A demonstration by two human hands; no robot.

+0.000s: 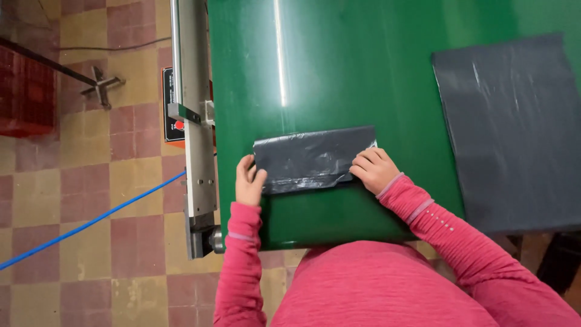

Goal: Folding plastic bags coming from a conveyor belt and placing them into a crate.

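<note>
Left hand (249, 180) curls on the left end of a folded dark plastic bag (308, 158); right hand (374, 169) pinches its right end — grip depth unclear. Bag lies on green table (327, 72), flat dark sheets (514, 133) well right.

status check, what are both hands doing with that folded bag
Left hand grips left end of folded dark plastic bag. Right hand pinches its right end. Bag lies flat on green table. Stack of dark sheets apart, to the right.
</note>
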